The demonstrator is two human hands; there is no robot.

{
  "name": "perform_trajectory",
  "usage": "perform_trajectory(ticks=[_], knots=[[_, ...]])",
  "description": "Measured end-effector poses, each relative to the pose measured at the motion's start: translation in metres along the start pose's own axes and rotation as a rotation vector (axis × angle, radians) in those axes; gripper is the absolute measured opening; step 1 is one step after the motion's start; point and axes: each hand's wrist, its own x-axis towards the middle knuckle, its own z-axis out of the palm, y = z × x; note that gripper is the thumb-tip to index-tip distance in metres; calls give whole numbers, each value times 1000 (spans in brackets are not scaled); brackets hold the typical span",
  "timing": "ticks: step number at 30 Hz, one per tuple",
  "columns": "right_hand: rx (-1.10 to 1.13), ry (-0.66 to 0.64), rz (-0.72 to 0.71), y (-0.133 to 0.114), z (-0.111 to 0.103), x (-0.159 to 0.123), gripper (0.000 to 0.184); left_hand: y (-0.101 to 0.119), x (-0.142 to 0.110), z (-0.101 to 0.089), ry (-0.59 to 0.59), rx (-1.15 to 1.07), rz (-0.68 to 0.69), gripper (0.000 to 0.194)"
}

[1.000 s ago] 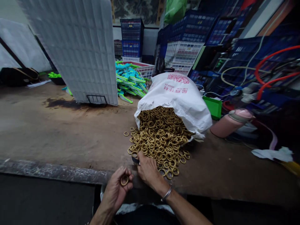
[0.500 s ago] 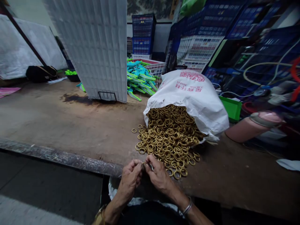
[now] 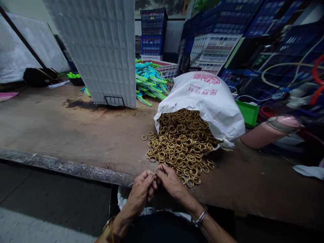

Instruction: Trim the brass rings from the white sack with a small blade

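Observation:
At the table's front edge, my left hand (image 3: 142, 186) is closed in a pinch, its fingertips against those of my right hand. A small gold-coloured sliver, seemingly a ring, sits between the fingertips, mostly hidden. My right hand (image 3: 170, 180) is closed too, with a thin dark bit showing by its thumb and forefinger; what it is I cannot make out. Just beyond lies a heap of gold-coloured rings (image 3: 177, 148), spilling from the mouth of a white woven sack (image 3: 202, 91) with red print. Several loose rings lie at the heap's near and left edges.
On the brown table (image 3: 106, 138) stands a tall whitish ribbed panel (image 3: 101, 50). Behind it are turquoise and green plastic pieces (image 3: 149, 81). Stacked crates (image 3: 215, 47) rise at the back. To the right are a pink bottle (image 3: 268, 133), a green tray (image 3: 246, 113) and hoses.
The view has shifted slightly. Both hands stay together at the table edge, fingers moving a little; the gold-coloured sliver between them shows less, and a thin dark bit shows at the right fingertips.

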Motion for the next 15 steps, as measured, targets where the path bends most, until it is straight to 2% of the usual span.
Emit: perform_trajectory(ticks=[3, 6, 8, 10, 15], knots=[[-40, 17, 18, -2, -2, 0, 22, 1, -1, 1, 17, -7, 0, 29], [-290, 80, -36, 0, -2, -3, 19, 0, -3, 0, 53, 8, 7, 29], [-473, 58, -93, 4, -2, -6, 14, -1, -3, -1, 54, 40, 29, 29], [-612, 11, -128, 7, -1, -10, 18, -1, -2, -3, 48, 83, 47, 30], [-762, -23, -140, 9, 1, -12, 27, 0, 0, -4, 65, 197, 102, 32]])
